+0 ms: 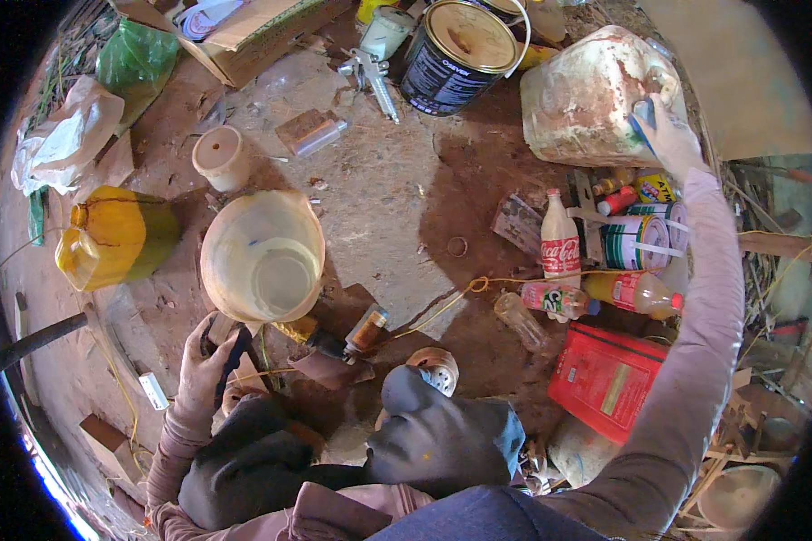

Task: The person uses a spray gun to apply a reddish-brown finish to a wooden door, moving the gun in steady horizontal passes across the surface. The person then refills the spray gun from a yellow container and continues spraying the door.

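Observation:
My left hand [203, 368] is closed at the near edge of a translucent plastic jug [221, 225], where the handle would be. Dark blue material shows on the inner side of that hand, perhaps a glove's palm. Clear liquid lies in the bottom of the jug. With my right arm stretched far out, my right hand [677, 142] closes over the top of a dirty white jerrycan [582, 99] at its handle. Blue material shows at these fingers too. The jerrycan stands at the far right, stained brown, and its grip is partly hidden by the hand.
A yellow jerrycan [122, 236] and pale cup [221, 158] stand left. A black paint tin [460, 59] and spray gun [370, 81] are at the back. Bottles [559, 236], small cans [636, 242] and a red container [609, 379] crowd the right. A yellow cord [433, 316] crosses the floor.

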`<state>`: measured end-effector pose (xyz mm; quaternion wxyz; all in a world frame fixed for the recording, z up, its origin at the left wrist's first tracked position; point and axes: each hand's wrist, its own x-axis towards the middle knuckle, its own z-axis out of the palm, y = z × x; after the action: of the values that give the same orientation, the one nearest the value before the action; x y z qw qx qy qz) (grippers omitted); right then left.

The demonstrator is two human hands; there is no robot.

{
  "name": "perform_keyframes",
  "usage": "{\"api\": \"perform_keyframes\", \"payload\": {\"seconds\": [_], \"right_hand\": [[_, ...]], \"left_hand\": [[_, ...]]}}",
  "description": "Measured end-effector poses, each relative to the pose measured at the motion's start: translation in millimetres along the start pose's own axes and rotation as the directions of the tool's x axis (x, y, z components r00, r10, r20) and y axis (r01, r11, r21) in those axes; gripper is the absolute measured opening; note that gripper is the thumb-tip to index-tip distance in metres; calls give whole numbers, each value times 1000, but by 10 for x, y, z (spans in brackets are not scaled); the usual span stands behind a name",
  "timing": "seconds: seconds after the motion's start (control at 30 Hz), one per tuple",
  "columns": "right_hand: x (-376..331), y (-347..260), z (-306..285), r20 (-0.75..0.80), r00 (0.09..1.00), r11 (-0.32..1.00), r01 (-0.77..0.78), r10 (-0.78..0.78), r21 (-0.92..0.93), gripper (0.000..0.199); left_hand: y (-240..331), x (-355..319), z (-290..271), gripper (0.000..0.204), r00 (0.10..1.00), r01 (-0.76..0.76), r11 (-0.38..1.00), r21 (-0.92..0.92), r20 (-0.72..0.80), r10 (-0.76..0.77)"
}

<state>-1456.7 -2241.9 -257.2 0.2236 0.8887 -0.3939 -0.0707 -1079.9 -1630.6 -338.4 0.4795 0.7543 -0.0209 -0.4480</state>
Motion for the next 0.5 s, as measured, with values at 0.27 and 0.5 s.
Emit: {"api": "perform_keyframes", "payload": {"seconds": [0.27, 0.5], "right_hand": [[151, 114, 104, 39, 997, 994, -64, 68, -86, 66], [236, 14, 597, 182, 852, 859, -509, 491, 61, 54]], "left_hand": [[-77, 51, -50, 56, 996, -43, 999, -3, 76, 43], [213, -30, 106, 63, 994, -28, 994, 105, 104, 17]]}}
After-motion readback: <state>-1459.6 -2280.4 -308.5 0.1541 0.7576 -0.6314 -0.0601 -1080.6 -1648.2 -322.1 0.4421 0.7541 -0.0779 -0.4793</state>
